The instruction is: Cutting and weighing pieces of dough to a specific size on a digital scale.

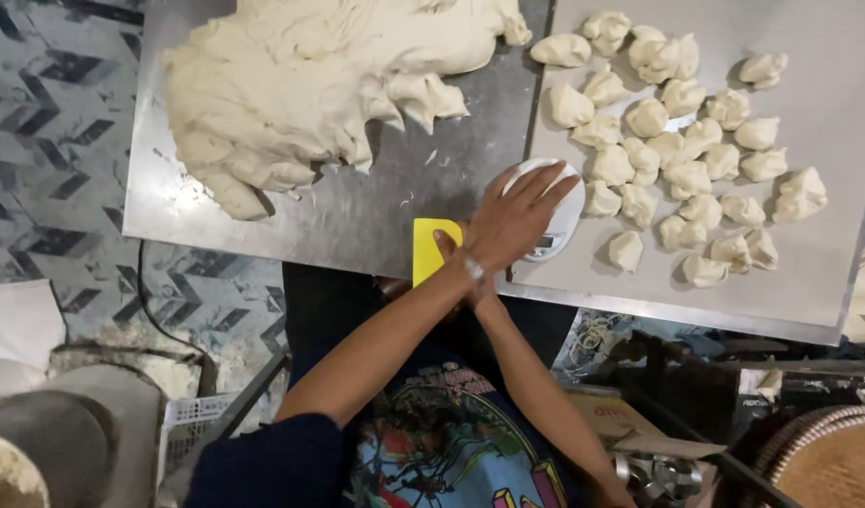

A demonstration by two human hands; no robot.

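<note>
While my left hand [514, 218] lies flat and spread, palm down, over the small white scale [551, 218] at the middle of the frame, its fingers are fully open and clasp nothing; they only rest on the round top of the scale. That scale sits on the near left corner of the pale tray [828, 94], right at the seam where the tray meets the steel table [376, 202].

My arms are crossed at the wrists. My right hand [448, 246] is mostly hidden under the left forearm just left of centre, so I see little more than a thumb, which is pressed on the yellow scraper [431, 246]. It appears closed on the scraper, which stands on the near edge of the table, just beside the scale.

To the right of the scale, spread across the tray, lie many small dough pieces [682, 141], some touching, some apart. In the upper left of the frame a big mass of dough [301, 85] covers much of the table, well apart from both hands.

Lower down I see a printed shirt [447, 442], a grey patterned floor [47, 122] at the left edge, and a white basket [192, 423] at lower left.
</note>
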